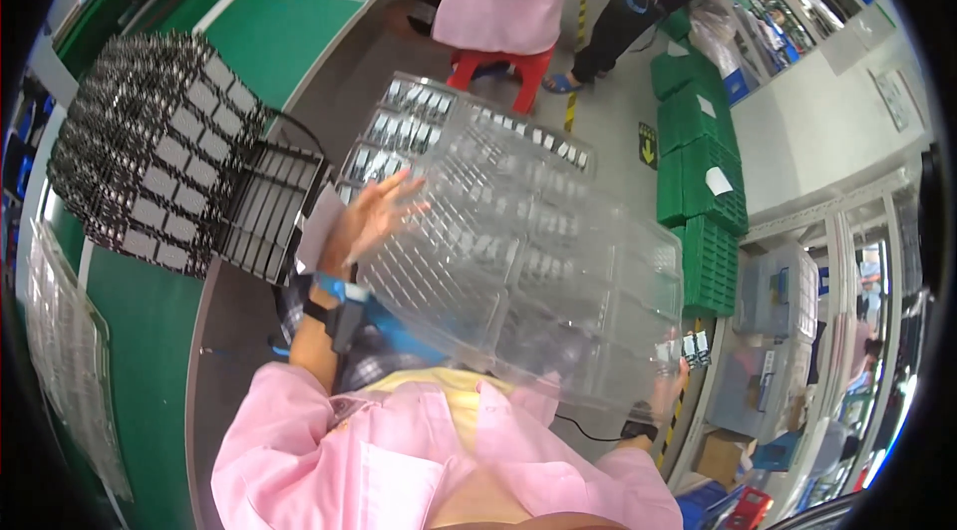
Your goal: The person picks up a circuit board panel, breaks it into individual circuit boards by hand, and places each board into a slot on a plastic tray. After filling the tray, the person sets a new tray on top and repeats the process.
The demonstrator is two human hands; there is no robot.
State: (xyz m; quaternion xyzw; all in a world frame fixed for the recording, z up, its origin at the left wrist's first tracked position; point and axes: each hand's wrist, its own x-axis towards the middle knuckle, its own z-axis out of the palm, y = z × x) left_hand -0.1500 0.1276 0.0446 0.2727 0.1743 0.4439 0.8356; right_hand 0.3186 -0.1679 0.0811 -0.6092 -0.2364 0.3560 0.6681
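Note:
A large clear plastic tray with moulded compartments [598, 301] is tilted in front of my body, smeared by motion. My left hand [374, 216] is at its left edge, fingers stretched and spread; whether they touch it I cannot make out. At the lower right edge my right hand [666, 390] grips the clear tray, seen partly through the plastic. Small dark-and-white parts [696, 347] show beside the right fingertips. Behind and beneath the clear tray lies another tray filled with rows of small silvery parts [404, 131], partly covered by it.
On the green bench [130, 331] at left stand stacked black racks holding pale rectangular pieces [179, 156]. Clear plastic sheets [75, 360] lie nearer. Green crates [698, 151] are stacked along the right. A person in pink sits on a red stool [508, 71]; another stands beyond.

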